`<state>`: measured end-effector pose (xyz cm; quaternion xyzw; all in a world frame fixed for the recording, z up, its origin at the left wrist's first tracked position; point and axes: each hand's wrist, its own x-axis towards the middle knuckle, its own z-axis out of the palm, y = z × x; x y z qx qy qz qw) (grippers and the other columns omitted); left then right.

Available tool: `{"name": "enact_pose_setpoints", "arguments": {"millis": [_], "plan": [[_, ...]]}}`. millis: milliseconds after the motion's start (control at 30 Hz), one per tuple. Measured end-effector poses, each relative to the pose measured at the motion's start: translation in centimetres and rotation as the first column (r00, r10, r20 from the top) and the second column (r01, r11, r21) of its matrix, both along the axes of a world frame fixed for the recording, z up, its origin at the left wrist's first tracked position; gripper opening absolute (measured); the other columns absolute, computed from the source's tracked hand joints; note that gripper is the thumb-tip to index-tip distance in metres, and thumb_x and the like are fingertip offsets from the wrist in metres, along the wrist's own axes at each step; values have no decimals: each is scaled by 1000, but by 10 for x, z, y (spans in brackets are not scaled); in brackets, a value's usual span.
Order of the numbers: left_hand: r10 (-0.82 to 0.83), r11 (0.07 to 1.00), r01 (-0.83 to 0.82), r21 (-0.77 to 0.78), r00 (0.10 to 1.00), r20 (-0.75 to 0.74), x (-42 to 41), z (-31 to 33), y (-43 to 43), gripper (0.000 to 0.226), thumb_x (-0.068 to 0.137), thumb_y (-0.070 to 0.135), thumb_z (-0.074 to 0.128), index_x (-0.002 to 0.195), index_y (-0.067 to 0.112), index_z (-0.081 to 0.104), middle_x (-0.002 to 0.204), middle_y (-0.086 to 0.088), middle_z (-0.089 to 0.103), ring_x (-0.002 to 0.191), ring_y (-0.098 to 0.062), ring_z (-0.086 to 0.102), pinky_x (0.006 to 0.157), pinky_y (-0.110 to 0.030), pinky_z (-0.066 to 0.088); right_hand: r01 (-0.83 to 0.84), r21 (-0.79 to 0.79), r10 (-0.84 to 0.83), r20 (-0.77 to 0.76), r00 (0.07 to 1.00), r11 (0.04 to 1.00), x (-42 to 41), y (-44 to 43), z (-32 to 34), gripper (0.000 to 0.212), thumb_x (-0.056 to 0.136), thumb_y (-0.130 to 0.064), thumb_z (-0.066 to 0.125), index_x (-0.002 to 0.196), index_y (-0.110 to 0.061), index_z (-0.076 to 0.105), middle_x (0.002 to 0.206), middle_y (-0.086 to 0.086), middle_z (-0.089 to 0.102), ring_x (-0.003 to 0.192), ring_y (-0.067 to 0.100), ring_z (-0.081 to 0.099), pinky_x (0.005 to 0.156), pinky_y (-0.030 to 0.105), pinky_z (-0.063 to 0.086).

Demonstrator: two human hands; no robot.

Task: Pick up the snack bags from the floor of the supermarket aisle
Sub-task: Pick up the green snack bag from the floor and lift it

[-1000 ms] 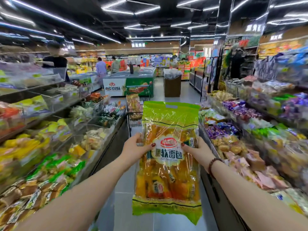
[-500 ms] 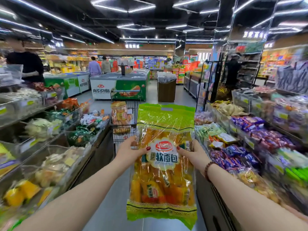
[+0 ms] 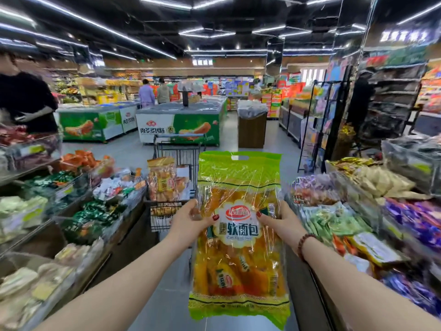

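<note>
Item: one green-and-yellow soft-bread snack bag (image 3: 238, 247), held upright in the air just in front of the shopping cart (image 3: 179, 151), clear of the floor. Left hand (image 3: 188, 220): fingers curled round the bag's left edge, thumb pressed on its front. Right hand (image 3: 281, 223): fingers curled round the right edge, thumb likewise on the front; a beaded bracelet (image 3: 304, 244) is worn at that wrist. Inside the cart an orange snack bag (image 3: 164, 180) is stood. Beyond the cart a green-and-white freezer chest (image 3: 181, 125) is seen.
</note>
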<state>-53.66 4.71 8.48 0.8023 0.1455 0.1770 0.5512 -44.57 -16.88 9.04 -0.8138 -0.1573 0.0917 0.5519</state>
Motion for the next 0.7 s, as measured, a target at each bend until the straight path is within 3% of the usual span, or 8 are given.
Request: {"name": "enact_pose_setpoints", "arguments": {"millis": [100, 200, 333, 400, 533, 700], "plan": [[39, 999, -39, -15, 999, -22, 55, 5, 6, 78, 81, 24, 74, 146, 12, 33, 144, -6, 46, 116, -16, 48, 99, -31, 37, -17, -2, 17, -39, 999, 1000, 69, 12, 2, 77, 83, -32, 70, 145, -14, 27, 145, 8, 42, 128, 27, 46, 105, 47, 41], [80, 996, -80, -27, 996, -26, 115, 13, 17, 75, 82, 19, 73, 146, 12, 33, 144, -5, 45, 111, -10, 44, 92, -24, 35, -67, 0, 67, -79, 995, 998, 141, 33, 9, 66, 84, -27, 69, 139, -14, 35, 125, 4, 57, 106, 22, 60, 91, 43, 51], [140, 990, -141, -7, 988, -62, 188, 13, 45, 82, 77, 26, 78, 145, 15, 35, 146, -6, 42, 127, -25, 47, 107, -40, 40, -75, 44, 80, -126, 989, 996, 217, 63, 5, 74, 79, -29, 74, 140, -17, 35, 132, 5, 55, 114, 25, 57, 97, 45, 48], [149, 989, -150, 0, 986, -73, 225, 10, 63, 81, 76, 29, 78, 144, 17, 36, 143, -7, 45, 122, -26, 50, 103, -47, 45, -96, 65, 105, -149, 983, 993, 258, 82, -1, 71, 79, -29, 74, 139, -18, 37, 127, 5, 59, 109, 23, 60, 95, 44, 49], [164, 987, -163, 11, 982, -90, 304, -1, 103, 81, 77, 31, 76, 145, 21, 34, 140, -6, 47, 119, -25, 53, 101, -48, 46, -115, 70, 124, -155, 980, 991, 343, 124, -12, 61, 80, -26, 73, 132, -17, 43, 119, 4, 64, 104, 22, 63, 93, 47, 51], [197, 980, -199, -22, 976, -92, 410, -6, 161, 78, 78, 25, 76, 144, 18, 35, 139, -7, 48, 118, -24, 53, 101, -47, 47, -159, 49, 164, -131, 978, 986, 453, 185, -14, 49, 83, -26, 71, 123, -18, 45, 121, 5, 62, 100, 19, 61, 83, 37, 52]]}}
